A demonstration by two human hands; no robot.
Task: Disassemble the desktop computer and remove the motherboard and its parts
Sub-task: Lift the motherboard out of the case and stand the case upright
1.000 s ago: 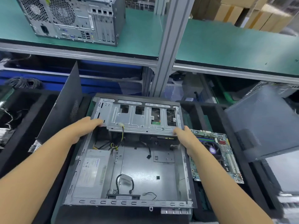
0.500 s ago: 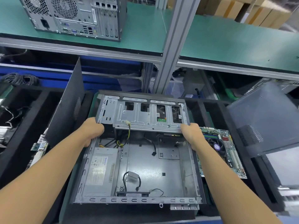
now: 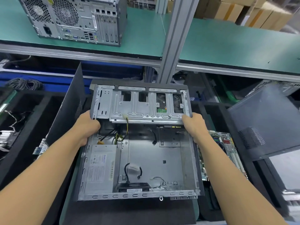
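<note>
Chassis [image 3: 162,153] gutted, motherboard [image 3: 228,148] beside it; left hand [image 3: 88,126], right hand [image 3: 194,126] fingers curled gripping sides.

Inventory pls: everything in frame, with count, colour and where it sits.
open case: 1, grey metal, centre, held at both sides
drive cage: 1, silver, far end of the case
power supply: 1, grey, near-left corner inside the case
motherboard: 1, green, outside the case on its right, partly hidden
side panel: 1, dark grey, leaning left of the case
dark housing: 1, dark grey, tilted, far right
tower computer: 1, grey, upper shelf, left
shelf: 1, green top, across the back
cardboard boxes: several, brown, top right
cable coil: 1, black, far left
left hand: grips the case's left edge
right hand: grips the case's right edge
</note>
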